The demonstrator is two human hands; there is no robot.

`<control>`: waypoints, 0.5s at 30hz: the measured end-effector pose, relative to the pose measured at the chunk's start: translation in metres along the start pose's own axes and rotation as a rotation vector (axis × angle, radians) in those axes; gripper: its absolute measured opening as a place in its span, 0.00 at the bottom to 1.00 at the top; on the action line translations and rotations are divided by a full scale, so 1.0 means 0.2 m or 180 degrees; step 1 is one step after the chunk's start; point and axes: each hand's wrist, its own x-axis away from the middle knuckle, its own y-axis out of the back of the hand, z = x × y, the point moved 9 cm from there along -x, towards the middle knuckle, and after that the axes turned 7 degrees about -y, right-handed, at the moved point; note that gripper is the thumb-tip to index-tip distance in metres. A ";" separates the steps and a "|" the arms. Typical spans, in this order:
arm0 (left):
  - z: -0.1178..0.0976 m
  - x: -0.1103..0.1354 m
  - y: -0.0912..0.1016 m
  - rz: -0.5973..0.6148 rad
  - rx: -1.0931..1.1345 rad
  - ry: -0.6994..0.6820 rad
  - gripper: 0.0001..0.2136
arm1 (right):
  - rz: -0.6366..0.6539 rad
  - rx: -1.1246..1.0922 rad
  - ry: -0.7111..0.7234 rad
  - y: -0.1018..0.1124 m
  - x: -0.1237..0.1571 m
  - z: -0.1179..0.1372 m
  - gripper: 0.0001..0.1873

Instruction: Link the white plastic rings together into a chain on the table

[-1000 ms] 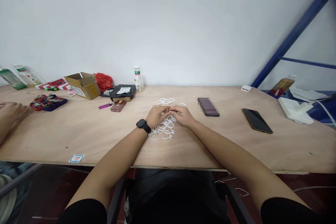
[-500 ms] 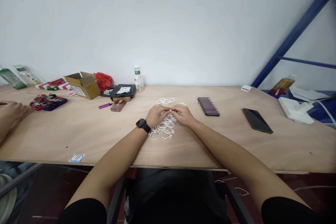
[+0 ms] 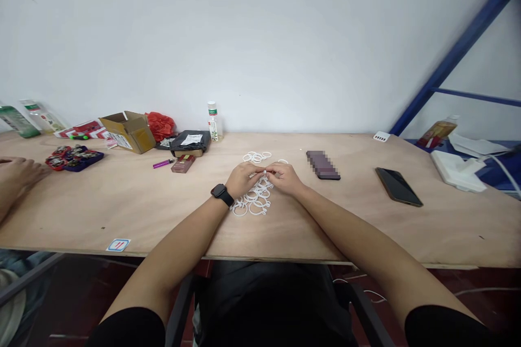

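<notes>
My left hand point(image 3: 242, 179), with a black watch on its wrist, and my right hand point(image 3: 285, 177) meet fingertip to fingertip over a pile of white plastic rings point(image 3: 253, 200) on the wooden table point(image 3: 122, 206). Both hands pinch a small white ring point(image 3: 265, 172) between them, fingers curled. A second small cluster of white rings point(image 3: 256, 156) lies just beyond my hands.
A dark phone point(image 3: 398, 186) and a maroon case point(image 3: 323, 165) lie to the right. At the left back stand a cardboard box point(image 3: 129, 130), a red bag point(image 3: 160, 126), a small bottle point(image 3: 213, 121), a purple lighter point(image 3: 163, 163). Another person's hand point(image 3: 18, 171) rests at the far left.
My fingers have shifted slightly on the ring between them; hands stay over the pile. Nothing else has moved.
</notes>
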 end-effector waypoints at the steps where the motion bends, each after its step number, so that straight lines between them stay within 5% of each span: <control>1: 0.00 0.00 -0.01 0.0032 -0.0011 0.0010 0.09 | -0.0026 0.0017 -0.0025 0.00 0.00 0.00 0.09; 11: -0.02 -0.01 -0.04 0.0201 -0.0014 -0.0033 0.09 | -0.0304 -0.0023 -0.0247 0.03 -0.01 -0.01 0.10; 15: -0.02 -0.02 -0.02 0.0132 -0.0231 -0.0052 0.08 | -0.0093 -0.0197 -0.0120 0.03 -0.02 -0.04 0.16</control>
